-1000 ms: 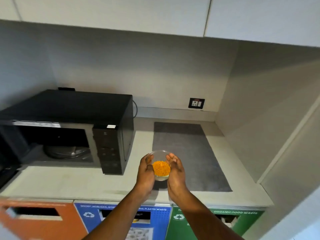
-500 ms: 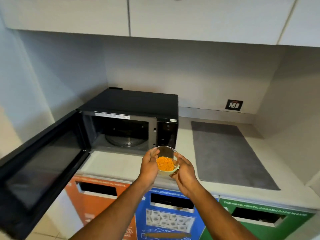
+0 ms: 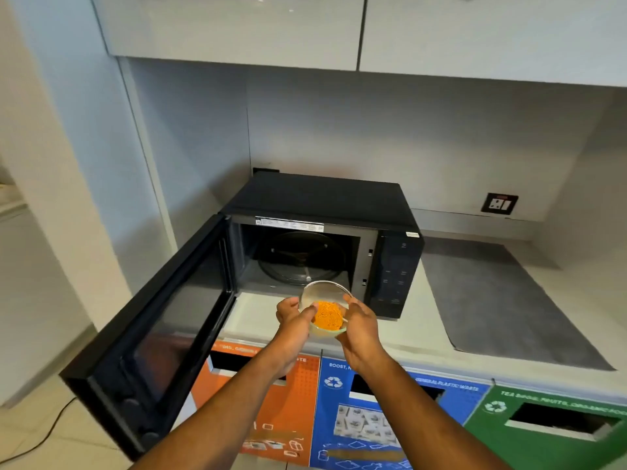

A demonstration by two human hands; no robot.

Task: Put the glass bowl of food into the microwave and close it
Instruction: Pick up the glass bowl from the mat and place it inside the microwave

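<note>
Before the open microwave point(image 3: 325, 212) (door point(image 3: 159, 334) ajar), both hands hold bowl point(image 3: 325, 308).

Glass bowl held with two hands in front of the open microwave.

The left hand point(image 3: 291, 317) and the right hand point(image 3: 361, 329) gripped the glass bowl point(image 3: 325, 308) from its two sides, above the front edge of the worktop point(image 3: 417, 337). Inside the bowl lay an orange food point(image 3: 327, 315). The black microwave point(image 3: 325, 245) stood on the worktop just behind the bowl, and its door point(image 3: 159, 330) was swung wide open to the left. Inside was a round glass turntable point(image 3: 300, 259). A grey mat point(image 3: 502, 300) lay on the worktop to the right of the microwave. Below the worktop were an orange bin point(image 3: 291, 395), a blue bin point(image 3: 380, 412) and a green bin point(image 3: 549, 425). A wall socket point(image 3: 499, 204) was on the back wall.
</note>
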